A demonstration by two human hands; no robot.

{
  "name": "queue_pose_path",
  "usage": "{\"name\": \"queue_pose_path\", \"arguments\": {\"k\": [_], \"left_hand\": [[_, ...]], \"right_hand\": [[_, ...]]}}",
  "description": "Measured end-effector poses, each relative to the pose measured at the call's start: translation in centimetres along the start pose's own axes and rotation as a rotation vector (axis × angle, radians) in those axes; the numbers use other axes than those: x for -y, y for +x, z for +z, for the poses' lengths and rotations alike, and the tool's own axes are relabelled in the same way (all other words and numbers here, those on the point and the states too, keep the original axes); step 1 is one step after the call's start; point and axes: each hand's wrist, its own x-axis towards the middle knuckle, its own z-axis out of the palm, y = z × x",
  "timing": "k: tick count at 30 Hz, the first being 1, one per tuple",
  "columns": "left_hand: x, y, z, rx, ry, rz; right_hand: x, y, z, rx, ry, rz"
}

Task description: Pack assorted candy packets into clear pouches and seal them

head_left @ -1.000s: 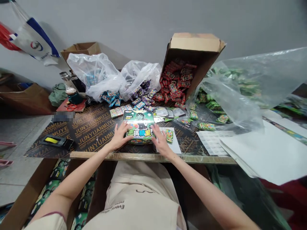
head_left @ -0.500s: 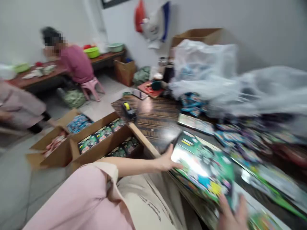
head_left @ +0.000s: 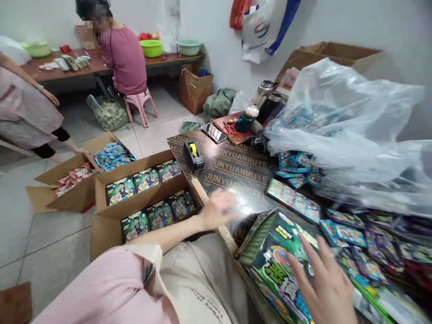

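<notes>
The right hand [head_left: 324, 279] is spread over a green printed box [head_left: 270, 256] by the near edge of the table [head_left: 219, 180], contact unclear; the left hand [head_left: 218, 209], blurred, is empty with fingers extended, near a carton [head_left: 104, 240] of similar boxes [head_left: 160, 216]. Beyond lie a tape dispenser [head_left: 194, 158] and phone [head_left: 214, 133]; farther off, a co-worker [head_left: 126, 58] sits on a pink stool [head_left: 137, 102]

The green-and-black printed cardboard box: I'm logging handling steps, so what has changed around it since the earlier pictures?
The left hand has let go of the green-and-black printed cardboard box and moved left, open, near the edge of the dark printed plywood tabletop. The right hand stays at the box; whether it touches is unclear. The view has swung left. The black tape dispenser stays on the tabletop.
</notes>
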Motion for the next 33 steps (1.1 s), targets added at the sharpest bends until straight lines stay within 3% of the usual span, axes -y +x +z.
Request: {"name": "queue_pose_path", "arguments": {"k": [3, 5, 9, 12, 19, 22, 24, 27, 30, 33], "left_hand": [[6.4, 0.6, -4.0, -0.573, 0.108, -0.291], [10.1, 1.3, -5.9, -0.754, 0.152, -0.356], [14.4, 3.6, -6.7, -0.783, 0.136, -0.320], [15.4, 4.5, -6.0, -0.773, 0.113, -0.284], [16.5, 4.3, -5.4, -0.803, 0.033, -0.254], [16.8, 4.3, -5.3, -0.818, 0.007, -0.233], [16.9, 4.3, -5.2, -0.828, -0.019, -0.209], [17.1, 4.4, -4.9, -0.859, -0.037, -0.191], [17.3, 4.4, -4.7, -0.877, -0.029, -0.202], [17.5, 4.4, -4.7, -0.869, -0.023, -0.202]], "right_hand": [[4.8, 6.4, 3.8, 0.108, 0.126, -0.170], [7.9, 11.2, 8.3, 0.223, 0.260, -0.250], [12.5, 19.4, 17.7, 0.364, 0.457, -0.128], [14.1, 23.0, 21.6, 0.417, 0.503, -0.048], [14.9, 24.5, 22.8, 0.547, 0.572, 0.014], [16.1, 24.6, 22.9, 0.479, 0.587, 0.021], [17.2, 24.4, 22.6, 0.356, 0.620, 0.044], [18.0, 23.1, 21.4, 0.229, 0.753, 0.226], [17.3, 20.6, 20.0, 0.292, 0.825, 0.440], [15.8, 17.9, 19.7, 0.352, 0.797, 0.488]]}}
